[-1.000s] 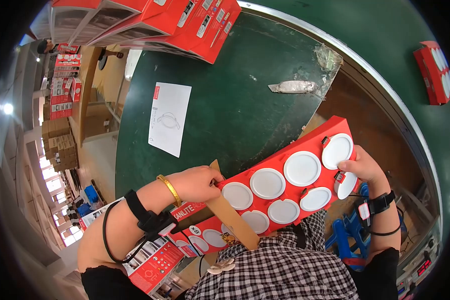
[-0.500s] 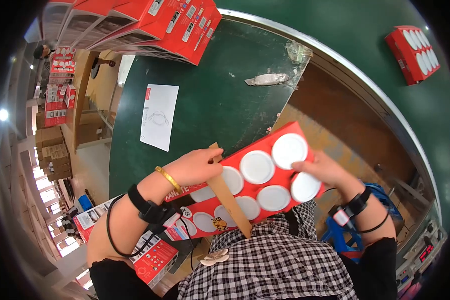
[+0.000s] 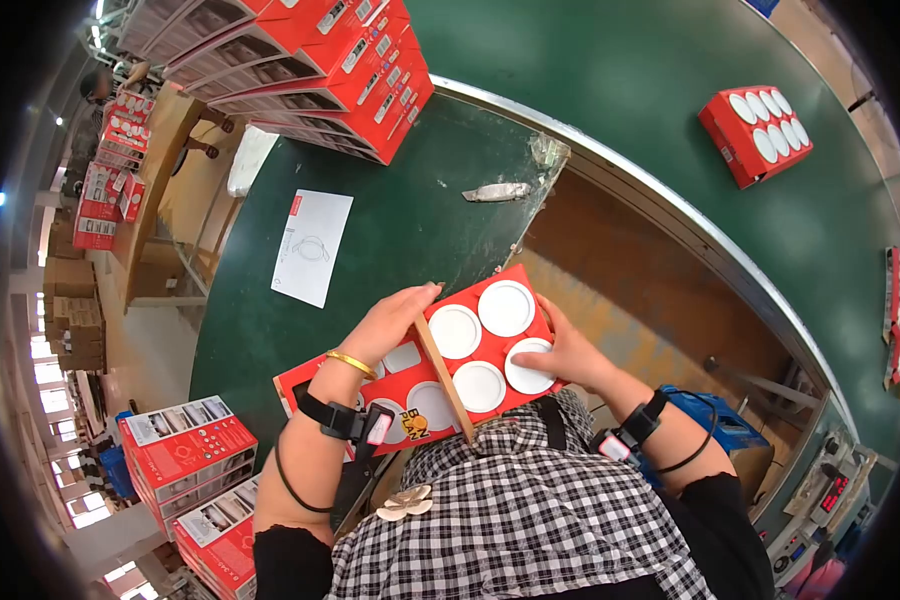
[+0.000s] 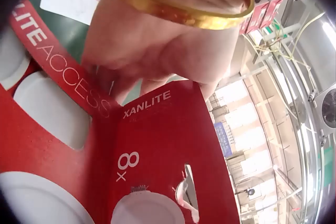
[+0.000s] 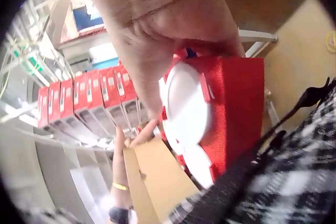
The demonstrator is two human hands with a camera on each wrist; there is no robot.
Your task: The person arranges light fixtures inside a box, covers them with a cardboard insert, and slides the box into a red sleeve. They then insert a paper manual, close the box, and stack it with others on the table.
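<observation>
As left hand and right hand grip its ends, the red cardboard box shows round white discs.

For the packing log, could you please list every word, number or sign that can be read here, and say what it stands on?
"XANLITE": white print on the red box, seen in the left wrist view.
"x8": just below it on the same box.
"LITE ACCESS": along the box's front strip, cut off at both ends.
Sheet of paper: a drawing and print, too small to read.
Stacked boxes: labels too small to read.
</observation>
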